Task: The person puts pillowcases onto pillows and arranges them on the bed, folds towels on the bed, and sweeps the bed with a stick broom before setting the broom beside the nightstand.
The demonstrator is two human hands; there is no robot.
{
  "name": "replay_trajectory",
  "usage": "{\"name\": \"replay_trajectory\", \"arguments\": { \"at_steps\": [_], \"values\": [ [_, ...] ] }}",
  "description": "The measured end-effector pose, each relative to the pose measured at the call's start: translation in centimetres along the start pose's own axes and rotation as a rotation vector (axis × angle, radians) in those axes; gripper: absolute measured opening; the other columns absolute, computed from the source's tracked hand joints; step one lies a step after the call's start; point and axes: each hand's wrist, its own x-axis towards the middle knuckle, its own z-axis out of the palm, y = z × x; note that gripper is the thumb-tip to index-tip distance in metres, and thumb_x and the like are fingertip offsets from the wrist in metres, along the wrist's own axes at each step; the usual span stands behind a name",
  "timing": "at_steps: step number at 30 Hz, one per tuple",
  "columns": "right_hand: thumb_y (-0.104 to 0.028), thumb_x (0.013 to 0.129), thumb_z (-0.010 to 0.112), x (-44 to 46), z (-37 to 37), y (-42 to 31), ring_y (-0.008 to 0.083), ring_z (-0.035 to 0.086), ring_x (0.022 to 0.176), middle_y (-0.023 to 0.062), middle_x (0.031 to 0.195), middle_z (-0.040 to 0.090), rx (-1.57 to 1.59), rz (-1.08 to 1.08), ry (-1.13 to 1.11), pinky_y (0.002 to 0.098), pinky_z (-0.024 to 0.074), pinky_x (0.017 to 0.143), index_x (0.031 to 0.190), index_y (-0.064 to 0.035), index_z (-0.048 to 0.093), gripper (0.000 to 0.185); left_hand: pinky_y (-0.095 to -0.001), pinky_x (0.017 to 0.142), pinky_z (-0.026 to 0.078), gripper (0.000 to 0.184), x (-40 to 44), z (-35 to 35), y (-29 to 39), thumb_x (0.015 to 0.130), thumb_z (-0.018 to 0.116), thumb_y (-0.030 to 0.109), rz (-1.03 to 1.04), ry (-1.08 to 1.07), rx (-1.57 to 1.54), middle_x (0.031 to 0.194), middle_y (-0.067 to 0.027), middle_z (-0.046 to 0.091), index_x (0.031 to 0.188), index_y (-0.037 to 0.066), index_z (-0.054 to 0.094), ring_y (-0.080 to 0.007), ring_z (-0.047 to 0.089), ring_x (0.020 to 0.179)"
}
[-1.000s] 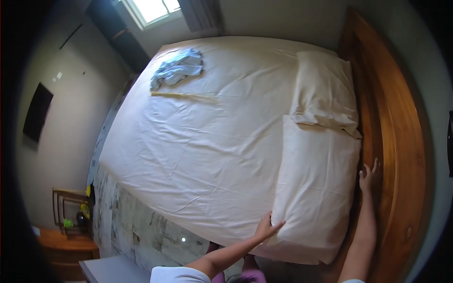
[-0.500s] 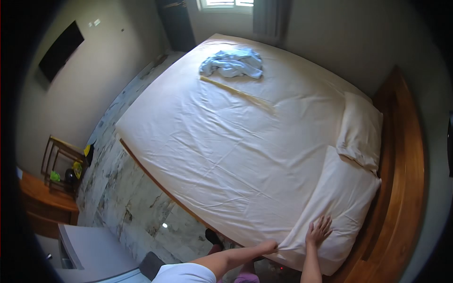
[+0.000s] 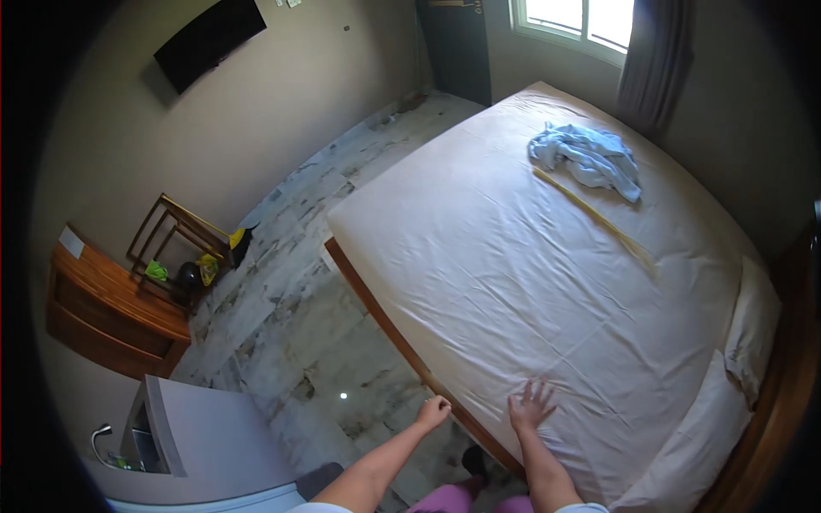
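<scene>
My right hand (image 3: pixel 531 404) rests palm down with spread fingers on the cream bed sheet (image 3: pixel 479 282), close to the bed's near side. Just off the wooden bed frame (image 3: pixel 385 316), my left hand (image 3: pixel 434 411) is held with its fingers curled in, and nothing shows in it. Wrinkles run across the sheet around my right hand. Cream pillows (image 3: pixel 697 436) lie against the headboard at the right. Farther up the bed are a crumpled light blue cloth (image 3: pixel 590 156) and a bundle of thin yellow sticks (image 3: pixel 594 215).
Marble-look floor (image 3: pixel 291 342) runs along the bed's left side. A wooden rack (image 3: pixel 167 248), a wooden desk (image 3: pixel 120 299) and a grey counter (image 3: pixel 214 436) with a tap stand at the left. A dark door (image 3: pixel 453 51) is at the back.
My view has swung left. My right hand has moved from the pillow onto the sheet. My left hand has come away from the bedding by the pillow and moved left to the bed's edge.
</scene>
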Motion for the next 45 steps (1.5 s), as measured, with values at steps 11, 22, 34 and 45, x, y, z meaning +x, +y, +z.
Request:
{"name": "replay_trajectory", "arguments": {
  "at_steps": [11, 22, 34, 45],
  "values": [
    [-0.056, 0.072, 0.060, 8.6, 4.1, -21.7, 0.0284, -0.002, 0.139, 0.0091, 0.151, 0.002, -0.143, -0.576, -0.024, 0.0609, -0.0010, 0.104, 0.143, -0.0241, 0.019, 0.088, -0.0229, 0.056, 0.047, 0.015, 5.2, -16.0, -7.8, 0.087, 0.056, 0.015, -0.547, 0.098, -0.736, 0.082, -0.0022, 0.062, 0.098, 0.005, 0.057, -0.0091, 0.058, 0.065],
    [-0.043, 0.081, 0.054, 20.5, 7.7, -45.6, 0.0205, 0.012, 0.138, 0.0038, 0.149, 0.019, 0.025, -1.012, -0.116, 0.0544, 0.0090, 0.107, 0.136, -0.0163, 0.036, 0.064, -0.0295, 0.061, 0.047, 0.024, 26.1, -23.2, -23.4, 0.092, 0.045, 0.020, -0.704, -0.048, -0.661, 0.095, -0.0032, 0.061, 0.111, 0.009, 0.054, -0.0161, 0.058, 0.077],
    [-0.051, 0.082, 0.050, 24.6, 7.6, -52.7, 0.0255, 0.008, 0.139, 0.0059, 0.148, 0.020, -0.151, -0.601, 0.057, 0.0532, -0.0038, 0.107, 0.139, -0.0163, 0.032, 0.068, -0.0351, 0.083, 0.045, 0.047, 46.6, -21.5, -31.2, 0.089, 0.047, 0.031, -0.607, 0.121, -1.408, 0.117, -0.0121, 0.056, 0.122, -0.002, 0.049, -0.0246, 0.055, 0.100],
    [-0.050, 0.085, 0.046, 24.4, 6.7, -52.0, 0.0232, 0.014, 0.138, 0.0041, 0.147, 0.023, 0.140, -0.529, 0.078, 0.0527, -0.0004, 0.108, 0.138, -0.0206, 0.034, 0.061, -0.0385, 0.060, 0.050, 0.051, 49.1, -32.9, -31.3, 0.077, 0.062, 0.041, -1.048, 0.341, -0.205, 0.089, -0.0136, 0.065, 0.103, -0.003, 0.059, -0.0248, 0.063, 0.076]
  ]
}}
